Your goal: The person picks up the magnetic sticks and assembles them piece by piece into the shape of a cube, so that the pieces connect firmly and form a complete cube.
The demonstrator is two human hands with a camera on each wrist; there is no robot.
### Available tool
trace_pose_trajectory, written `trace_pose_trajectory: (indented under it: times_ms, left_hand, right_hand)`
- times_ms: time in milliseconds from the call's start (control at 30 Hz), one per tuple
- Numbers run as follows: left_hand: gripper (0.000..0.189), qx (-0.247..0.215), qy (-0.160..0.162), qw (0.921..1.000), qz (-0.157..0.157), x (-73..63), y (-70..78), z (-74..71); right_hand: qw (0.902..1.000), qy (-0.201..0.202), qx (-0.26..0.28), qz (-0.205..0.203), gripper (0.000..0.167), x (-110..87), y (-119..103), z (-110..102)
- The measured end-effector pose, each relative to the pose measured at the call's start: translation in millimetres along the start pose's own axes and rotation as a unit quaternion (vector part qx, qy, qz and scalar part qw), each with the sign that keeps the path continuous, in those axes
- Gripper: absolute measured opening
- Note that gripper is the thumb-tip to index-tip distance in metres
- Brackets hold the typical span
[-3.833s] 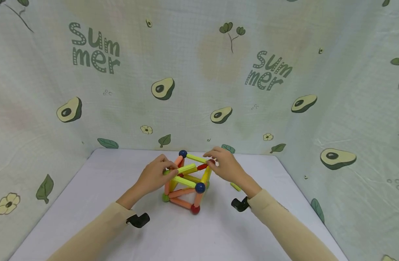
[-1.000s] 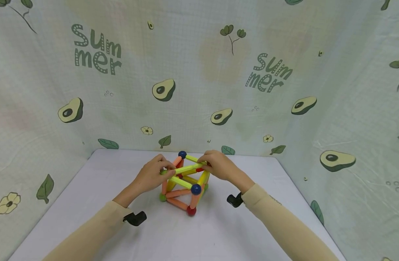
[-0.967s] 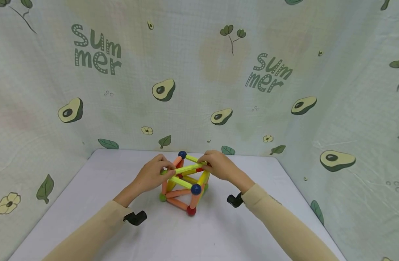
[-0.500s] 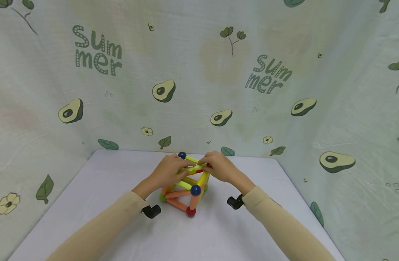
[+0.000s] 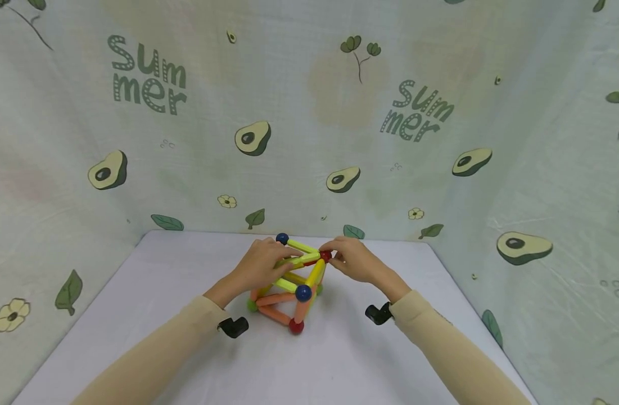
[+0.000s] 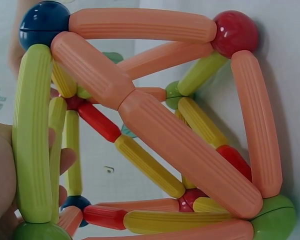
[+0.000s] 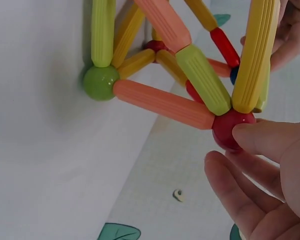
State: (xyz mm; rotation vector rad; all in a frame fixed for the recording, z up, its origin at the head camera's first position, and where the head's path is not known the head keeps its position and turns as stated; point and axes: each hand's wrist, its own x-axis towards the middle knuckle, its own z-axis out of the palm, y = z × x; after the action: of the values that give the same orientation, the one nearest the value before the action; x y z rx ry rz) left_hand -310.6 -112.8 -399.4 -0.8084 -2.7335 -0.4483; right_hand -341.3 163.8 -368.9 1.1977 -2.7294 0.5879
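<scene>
A frame of magnetic building sticks and balls stands on the table, with a blue ball at its near top corner and a red ball below it. My left hand pinches a yellow-green stick that slants across the top; its fingertips show behind sticks in the left wrist view. At the stick's far right end, my right hand pinches the top red ball, thumb on one side, fingers under it. Several sticks meet at that ball. The green top-left ball is hidden by my left hand in the head view.
The frame rests on a white table between both forearms. Another blue ball tops its back corner. Behind the table hangs a printed cloth. A black wrist camera sits on the left cuff.
My left hand has slid right along the slanting stick. The right hand has shifted slightly right, uncovering the red ball. A loose yellow-green stick on the table at right no longer shows.
</scene>
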Motion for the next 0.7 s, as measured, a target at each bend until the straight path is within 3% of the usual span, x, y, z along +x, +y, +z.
trace_pose_trajectory:
  times_ms: [267, 700]
  left_hand:
    - [0.032, -0.01, -0.016, 0.9998, -0.004, 0.3, 0.3, -3.1]
    - [0.032, -0.028, -0.019, 0.9994, 0.005, -0.8, -2.0, -4.7]
  right_hand:
    - [0.9999, 0.007, 0.002, 0.015, 0.031, 0.8, -0.3, 2.5]
    - [0.998, 0.026, -0.04, -0.041, 0.028, -0.3, -1.1, 8.9]
